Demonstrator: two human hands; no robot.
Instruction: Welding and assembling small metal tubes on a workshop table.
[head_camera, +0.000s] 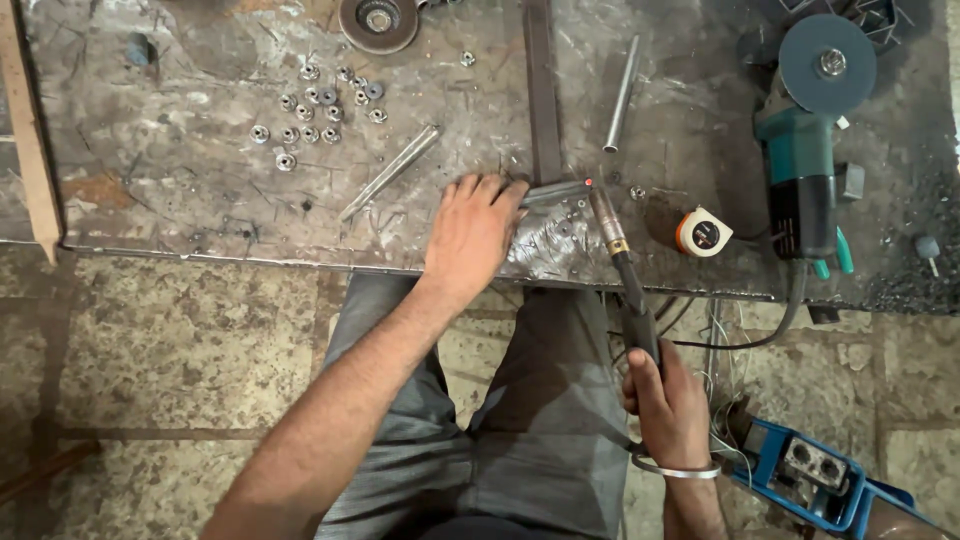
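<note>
My left hand (470, 232) lies palm down on the steel workbench (200, 190), its fingertips pressing on a short metal tube (556, 192) that lies across the foot of a long flat steel bar (541, 90). My right hand (668, 405), with a metal bangle at the wrist, grips the handle of a welding torch (622, 265). The torch nozzle points up and left, and its tip glows red right at the tube's right end.
Several nuts and washers (320, 108) lie at the bench's upper left, near a loose rod (390, 172). Another tube (621, 95), a teal angle grinder (805, 150), a tape measure (704, 233) and a grinding disc (378, 22) are there too. A blue welder box (815, 475) stands on the floor.
</note>
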